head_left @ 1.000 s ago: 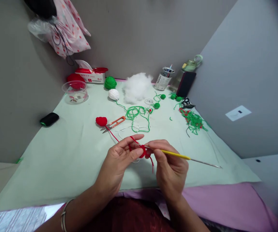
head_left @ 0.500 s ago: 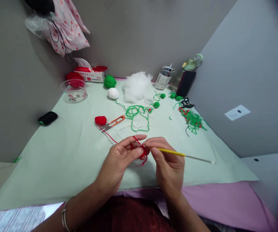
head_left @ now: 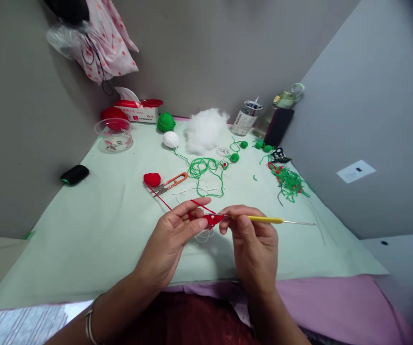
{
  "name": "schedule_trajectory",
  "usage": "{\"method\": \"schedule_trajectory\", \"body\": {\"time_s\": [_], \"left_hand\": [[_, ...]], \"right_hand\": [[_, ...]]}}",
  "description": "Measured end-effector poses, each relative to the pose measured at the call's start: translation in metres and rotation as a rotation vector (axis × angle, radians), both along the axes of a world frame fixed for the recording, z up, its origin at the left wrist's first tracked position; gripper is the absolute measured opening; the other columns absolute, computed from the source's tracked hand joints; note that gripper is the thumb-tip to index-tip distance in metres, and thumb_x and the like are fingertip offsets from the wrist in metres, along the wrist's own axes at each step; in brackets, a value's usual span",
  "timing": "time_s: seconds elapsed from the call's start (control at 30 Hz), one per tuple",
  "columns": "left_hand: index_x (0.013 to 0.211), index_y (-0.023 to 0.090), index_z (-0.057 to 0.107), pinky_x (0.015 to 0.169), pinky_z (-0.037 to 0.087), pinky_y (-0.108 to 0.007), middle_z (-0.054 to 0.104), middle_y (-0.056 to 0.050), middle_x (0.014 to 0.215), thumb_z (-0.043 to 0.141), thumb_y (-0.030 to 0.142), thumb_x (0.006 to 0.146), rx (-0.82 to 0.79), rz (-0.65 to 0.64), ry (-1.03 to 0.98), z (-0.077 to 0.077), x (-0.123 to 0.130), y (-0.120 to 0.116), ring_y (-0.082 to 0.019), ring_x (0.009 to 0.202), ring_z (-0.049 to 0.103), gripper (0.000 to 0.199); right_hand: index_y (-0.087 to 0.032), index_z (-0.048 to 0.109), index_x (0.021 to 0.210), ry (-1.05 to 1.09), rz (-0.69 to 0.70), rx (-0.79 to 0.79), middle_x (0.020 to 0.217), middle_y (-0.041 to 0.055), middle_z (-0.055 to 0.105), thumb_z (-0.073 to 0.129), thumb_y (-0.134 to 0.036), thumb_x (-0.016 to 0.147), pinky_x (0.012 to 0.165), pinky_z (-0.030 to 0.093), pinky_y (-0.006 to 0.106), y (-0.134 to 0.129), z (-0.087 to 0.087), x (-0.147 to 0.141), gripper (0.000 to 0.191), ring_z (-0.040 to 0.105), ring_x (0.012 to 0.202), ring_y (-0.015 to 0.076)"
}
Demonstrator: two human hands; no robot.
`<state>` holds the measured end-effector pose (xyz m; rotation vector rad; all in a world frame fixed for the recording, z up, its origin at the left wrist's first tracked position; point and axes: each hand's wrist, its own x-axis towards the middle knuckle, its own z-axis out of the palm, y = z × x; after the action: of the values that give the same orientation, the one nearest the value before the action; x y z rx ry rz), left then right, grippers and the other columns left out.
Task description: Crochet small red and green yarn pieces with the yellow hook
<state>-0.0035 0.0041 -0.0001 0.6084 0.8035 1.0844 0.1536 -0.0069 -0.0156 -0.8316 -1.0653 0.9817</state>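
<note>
From where I stood, the small red crochet piece (head_left: 214,220) was just below the centre of the frame, held up over the tabletop (head_left: 113,220) between two hands. The left hand (head_left: 172,235) came in from the lower left, forearm slanting upward; its grip pinched the piece under the thumb, while the index finger reached out to the right with a red strand (head_left: 202,206) drawn across it. The right hand (head_left: 257,239) rose from the lower right, fingers curled, its grip closed pen-fashion around a yellow-handled hook (head_left: 267,219) that lay nearly level, its thin shaft meeting the red work. Left of centre, a red yarn ball (head_left: 152,179) sat just beside orange snips (head_left: 176,180). Green yarn (head_left: 201,167) lay looped near the middle, and white stuffing (head_left: 206,130) was heaped at upper centre.
</note>
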Motion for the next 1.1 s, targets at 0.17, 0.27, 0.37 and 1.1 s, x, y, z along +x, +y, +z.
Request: {"method": "schedule_trajectory", "body": {"time_s": [0.17,0.27,0.37,1.1], "left_hand": [[0.116,0.024,0.082,0.093,0.046,-0.033,0.076,-0.003,0.094,0.092,0.028,0.076,0.008,0.017,-0.008,0.001,0.0,0.0,-0.019,0.093,0.067,0.041],[0.116,0.022,0.082,0.093,0.047,-0.034,0.076,-0.003,0.094,0.092,0.027,0.076,-0.002,0.012,-0.012,0.002,0.0,0.0,-0.019,0.091,0.067,0.041],[0.116,0.022,0.082,0.09,0.047,-0.032,0.077,-0.003,0.091,0.092,0.027,0.078,-0.006,0.003,-0.008,0.004,-0.001,-0.001,-0.017,0.086,0.067,0.04],[0.114,0.026,0.083,0.083,0.053,-0.027,0.072,0.003,0.079,0.09,0.025,0.081,0.153,0.089,0.151,0.003,0.001,-0.002,-0.015,0.082,0.066,0.034]], "right_hand": [[-0.027,0.082,0.101,-0.035,0.007,0.006,0.094,0.0012,0.079,0.068,-0.03,0.103,0.07,0.06,0.026,-0.001,0.0,0.0,0.014,0.071,0.073,0.0122],[-0.026,0.082,0.1,-0.029,-0.005,0.02,0.094,0.0026,0.079,0.068,-0.03,0.102,0.068,0.061,0.027,0.0,0.0,0.0,0.014,0.072,0.072,0.0133],[-0.025,0.081,0.101,0.0,0.008,0.058,0.093,0.0035,0.08,0.067,-0.029,0.103,0.065,0.062,0.028,0.001,0.002,0.001,0.016,0.072,0.071,0.0138],[-0.027,0.078,0.113,-0.467,-0.172,0.328,0.092,0.0044,0.079,0.056,-0.013,0.104,0.074,0.061,0.04,-0.014,0.005,0.0,0.027,0.074,0.085,0.0214]]}}
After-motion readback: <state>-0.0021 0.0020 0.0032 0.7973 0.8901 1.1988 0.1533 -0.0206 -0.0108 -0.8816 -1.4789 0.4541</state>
